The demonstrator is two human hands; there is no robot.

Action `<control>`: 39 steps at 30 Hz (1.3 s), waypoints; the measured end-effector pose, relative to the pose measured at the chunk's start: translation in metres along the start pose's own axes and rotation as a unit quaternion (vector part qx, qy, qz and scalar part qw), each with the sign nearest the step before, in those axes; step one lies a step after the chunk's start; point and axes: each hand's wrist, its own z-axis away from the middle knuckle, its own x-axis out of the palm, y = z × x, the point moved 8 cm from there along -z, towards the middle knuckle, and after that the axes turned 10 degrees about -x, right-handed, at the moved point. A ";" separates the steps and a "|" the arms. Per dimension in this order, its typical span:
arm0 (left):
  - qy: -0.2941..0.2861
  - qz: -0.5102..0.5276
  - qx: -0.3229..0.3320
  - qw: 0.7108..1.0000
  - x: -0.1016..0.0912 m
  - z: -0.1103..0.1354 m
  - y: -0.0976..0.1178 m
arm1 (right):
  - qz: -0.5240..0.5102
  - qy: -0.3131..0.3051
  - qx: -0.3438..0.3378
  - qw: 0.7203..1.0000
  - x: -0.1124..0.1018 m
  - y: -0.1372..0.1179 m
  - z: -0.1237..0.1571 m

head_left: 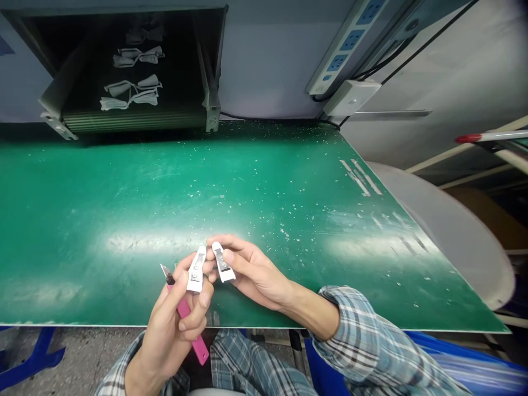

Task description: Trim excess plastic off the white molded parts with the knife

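Our curled left hand [175,316] holds a white piece [196,270] and partly covered pink knife [183,308], while our right hand [256,272] pinches a second piece [221,265], narrow ends converging forward.

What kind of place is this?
Probably a factory or workshop. A dark conveyor belt bearing white plastic parts sits behind a flat, white-speckled green tabletop, and the left hand holds a slim pink-handled knife and a small white plastic piece.
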 end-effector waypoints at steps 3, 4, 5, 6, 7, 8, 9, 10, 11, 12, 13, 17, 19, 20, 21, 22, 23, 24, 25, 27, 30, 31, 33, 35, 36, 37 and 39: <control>-0.006 0.009 -0.007 1.000 0.000 -0.002 -0.001 | -0.004 -0.005 -0.001 1.000 0.001 0.000 -0.001; -0.008 0.012 -0.009 1.000 0.000 -0.002 -0.001 | -0.005 -0.009 -0.003 1.000 0.002 0.000 -0.001; -0.009 0.015 -0.012 1.000 0.000 -0.002 -0.002 | -0.006 -0.013 -0.004 1.000 0.002 0.000 -0.002; -0.011 0.017 -0.014 1.000 0.000 -0.002 -0.002 | -0.006 -0.016 -0.006 1.000 0.003 -0.001 -0.002; -0.012 0.019 -0.016 1.000 0.000 -0.002 -0.002 | -0.006 -0.018 -0.007 1.000 0.003 -0.001 -0.002; -0.013 0.020 -0.016 1.000 0.000 -0.001 -0.002 | -0.005 -0.020 -0.008 1.000 0.003 -0.001 -0.002; -0.015 0.021 -0.017 1.000 0.000 -0.001 -0.002 | -0.005 -0.021 -0.007 1.000 0.003 0.000 -0.002; -0.016 0.021 -0.017 0.999 0.000 0.000 -0.002 | -0.004 -0.021 -0.007 1.000 0.003 0.000 -0.002; -0.018 0.022 -0.017 0.999 0.000 0.000 -0.002 | -0.004 -0.021 -0.007 1.000 0.003 0.000 -0.002; -0.021 0.021 -0.016 0.999 0.000 0.000 -0.002 | -0.004 -0.021 -0.007 1.000 0.003 0.000 -0.001; -0.022 0.022 -0.016 0.999 0.000 0.000 -0.002 | -0.004 -0.020 -0.007 1.000 0.002 0.001 -0.001; -0.020 0.019 -0.012 1.000 0.000 -0.001 -0.002 | -0.004 -0.015 -0.008 1.000 0.001 0.001 -0.002; -0.018 0.015 -0.011 1.000 -0.001 -0.002 -0.002 | -0.002 -0.011 -0.005 1.000 0.000 0.001 -0.002; -0.018 0.013 -0.011 1.000 -0.002 -0.002 -0.002 | -0.002 -0.008 -0.004 1.000 -0.001 0.001 -0.002; -0.016 0.011 -0.011 1.000 -0.003 -0.002 -0.002 | -0.002 -0.005 -0.002 1.000 -0.001 0.001 -0.002; -0.016 0.010 -0.010 1.000 -0.004 -0.002 -0.002 | -0.003 -0.002 -0.001 1.000 -0.001 0.002 -0.002; -0.014 0.009 -0.010 1.000 -0.005 -0.002 -0.003 | -0.004 0.000 0.001 1.000 -0.002 0.002 -0.002; -0.014 0.008 -0.012 1.000 -0.006 -0.002 -0.003 | -0.006 0.002 0.002 1.000 -0.002 0.002 -0.002; -0.013 0.008 -0.013 1.000 -0.007 -0.003 -0.004 | -0.007 0.003 0.003 1.000 -0.002 0.002 -0.002; -0.010 0.006 -0.013 1.000 -0.008 -0.003 -0.005 | -0.007 0.003 0.006 1.000 -0.001 0.002 -0.002; -0.001 0.000 -0.008 1.000 -0.009 -0.003 -0.004 | -0.006 0.003 0.006 1.000 -0.002 0.003 -0.002; 0.004 -0.005 -0.006 1.000 -0.009 -0.002 -0.003 | -0.005 0.004 0.006 1.000 -0.002 0.004 -0.002; 0.018 -0.027 0.001 0.999 -0.008 0.000 0.000 | -0.003 0.005 0.008 1.000 -0.002 0.005 -0.002; 0.050 -0.063 0.015 0.997 -0.009 0.004 0.008 | -0.002 0.006 0.010 1.000 -0.002 0.005 -0.002; 0.071 -0.085 0.030 0.993 -0.011 0.007 0.014 | -0.002 0.007 0.011 1.000 -0.001 0.005 -0.002; 0.093 -0.111 0.051 0.988 -0.013 0.010 0.022 | -0.003 0.007 0.012 1.000 -0.001 0.005 -0.002; 0.144 -0.176 0.114 0.967 -0.018 0.017 0.044 | -0.006 0.007 0.013 1.000 0.001 0.005 -0.002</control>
